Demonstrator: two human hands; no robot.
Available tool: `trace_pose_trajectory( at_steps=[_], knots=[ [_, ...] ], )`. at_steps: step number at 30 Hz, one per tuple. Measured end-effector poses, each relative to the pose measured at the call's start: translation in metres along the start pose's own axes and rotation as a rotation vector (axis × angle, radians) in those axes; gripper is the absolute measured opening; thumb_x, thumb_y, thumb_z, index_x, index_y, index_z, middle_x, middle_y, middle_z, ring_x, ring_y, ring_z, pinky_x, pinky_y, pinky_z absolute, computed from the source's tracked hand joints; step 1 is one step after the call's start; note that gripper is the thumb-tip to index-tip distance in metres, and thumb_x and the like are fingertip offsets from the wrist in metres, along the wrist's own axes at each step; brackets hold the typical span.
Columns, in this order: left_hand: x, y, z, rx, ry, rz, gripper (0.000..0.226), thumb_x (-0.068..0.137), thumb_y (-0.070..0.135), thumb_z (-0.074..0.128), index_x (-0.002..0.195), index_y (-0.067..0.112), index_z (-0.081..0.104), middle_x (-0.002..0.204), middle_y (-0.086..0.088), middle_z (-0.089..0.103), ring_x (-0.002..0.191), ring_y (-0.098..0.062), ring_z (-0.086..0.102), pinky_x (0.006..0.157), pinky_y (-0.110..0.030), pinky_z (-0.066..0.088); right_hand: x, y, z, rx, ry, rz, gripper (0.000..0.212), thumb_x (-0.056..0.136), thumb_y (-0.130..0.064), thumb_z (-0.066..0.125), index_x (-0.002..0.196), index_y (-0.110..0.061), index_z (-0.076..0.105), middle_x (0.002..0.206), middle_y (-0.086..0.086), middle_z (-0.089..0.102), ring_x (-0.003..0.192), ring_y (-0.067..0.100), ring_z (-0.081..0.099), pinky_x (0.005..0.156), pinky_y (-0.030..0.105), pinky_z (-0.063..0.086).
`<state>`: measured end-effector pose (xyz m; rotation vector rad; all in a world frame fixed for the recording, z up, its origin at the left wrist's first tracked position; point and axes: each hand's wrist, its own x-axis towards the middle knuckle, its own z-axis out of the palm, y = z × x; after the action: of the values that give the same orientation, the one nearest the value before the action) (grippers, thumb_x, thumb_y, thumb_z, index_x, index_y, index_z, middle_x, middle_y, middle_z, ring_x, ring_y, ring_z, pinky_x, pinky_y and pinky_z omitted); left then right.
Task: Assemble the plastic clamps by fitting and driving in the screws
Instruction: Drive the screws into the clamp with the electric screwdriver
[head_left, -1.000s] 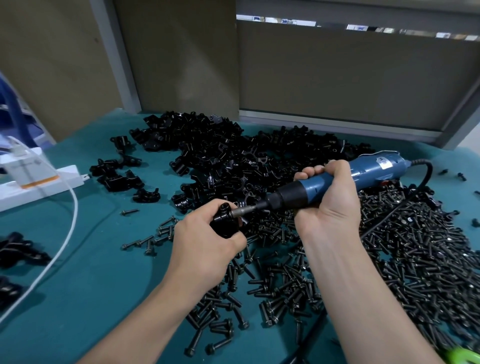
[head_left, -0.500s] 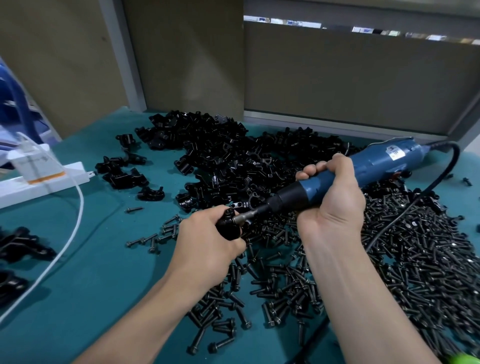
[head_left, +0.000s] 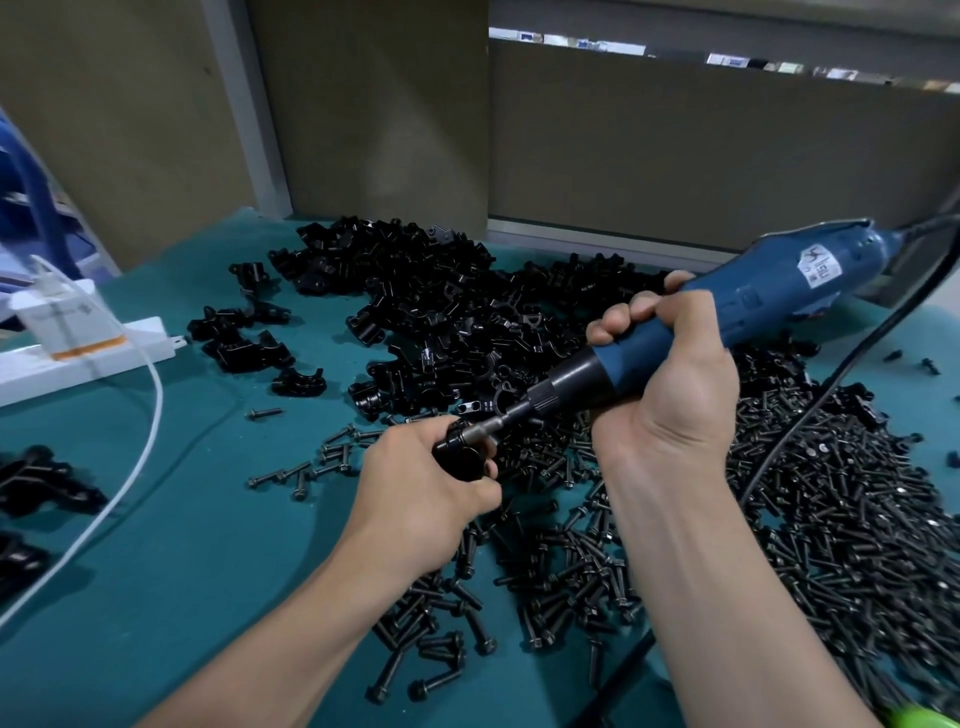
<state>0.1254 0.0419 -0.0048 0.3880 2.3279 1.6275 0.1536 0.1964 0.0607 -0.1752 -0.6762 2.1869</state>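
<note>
My left hand (head_left: 421, 499) grips a black plastic clamp (head_left: 460, 457) just above the green mat. My right hand (head_left: 670, 384) is wrapped round a blue electric screwdriver (head_left: 748, 306), whose metal bit (head_left: 485, 428) points down-left into the top of the clamp. The screw under the bit is hidden. A heap of loose black clamps (head_left: 441, 317) lies behind my hands. Black screws (head_left: 841, 499) are spread in a wide pile under and to the right of my right arm.
A white power strip with a plugged adapter (head_left: 67, 332) and white cable (head_left: 150, 415) lies at the left. Several clamps (head_left: 244, 343) sit apart left of the heap, more (head_left: 36, 483) at the left edge. The screwdriver's black cord (head_left: 841, 374) crosses the screws. Partition panels stand behind.
The screwdriver's rear has tilted up and right while its bit stays on the clamp. Both hands have shifted slightly lower in view. The grips are the same.
</note>
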Motion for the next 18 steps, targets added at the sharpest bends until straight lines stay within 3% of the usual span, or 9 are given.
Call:
trace_pose_trajectory(
  at_steps=[4,10,13,15,18],
  knots=[
    [0.001,-0.001,-0.002,-0.027,-0.028,-0.026,0.026,0.072,0.001,0.083,0.069,0.026,0.075,0.061,0.009,0.069,0.044,-0.002,0.052,0.043,-0.016,0.042,0.001,-0.004,-0.001,0.029,-0.094,0.094,0.024,0.089,0.008,0.044,0.096,-0.013,0.055,0.068,0.002,0.05,0.056,0.017,0.05,0.057,0.029,0.048],
    [0.003,0.005,-0.004,-0.077,-0.191,0.004,0.026,0.062,0.016,0.081,0.082,0.031,0.077,0.084,0.003,0.078,0.073,-0.008,0.07,0.071,-0.026,0.054,0.011,-0.028,-0.012,0.092,-0.297,0.185,0.028,0.076,0.003,0.043,0.092,-0.013,0.059,0.07,0.002,0.05,0.061,0.017,0.049,0.068,0.029,0.045],
    [0.003,0.003,-0.002,-0.054,-0.198,-0.009,0.033,0.051,0.031,0.079,0.083,0.027,0.076,0.087,-0.009,0.077,0.073,-0.015,0.068,0.071,-0.034,0.054,0.013,-0.03,-0.019,0.122,-0.228,0.208,0.027,0.075,0.003,0.044,0.092,-0.012,0.058,0.071,0.002,0.048,0.061,0.017,0.047,0.067,0.029,0.045],
    [0.005,-0.002,-0.005,-0.101,-0.159,-0.043,0.024,0.058,0.024,0.084,0.08,0.021,0.075,0.075,-0.011,0.072,0.067,-0.014,0.062,0.07,-0.035,0.05,0.016,-0.033,-0.023,0.172,-0.139,0.227,0.024,0.071,-0.001,0.047,0.09,-0.011,0.058,0.071,0.001,0.047,0.059,0.017,0.047,0.065,0.029,0.045],
    [0.016,-0.009,-0.015,-0.191,-0.009,-0.064,0.018,0.075,0.006,0.082,0.08,0.021,0.074,0.067,0.005,0.065,0.065,-0.01,0.057,0.067,-0.032,0.046,0.022,-0.042,-0.028,0.214,0.018,0.263,0.018,0.074,-0.002,0.053,0.09,-0.008,0.059,0.071,0.001,0.051,0.057,0.017,0.05,0.065,0.027,0.048]
  ],
)
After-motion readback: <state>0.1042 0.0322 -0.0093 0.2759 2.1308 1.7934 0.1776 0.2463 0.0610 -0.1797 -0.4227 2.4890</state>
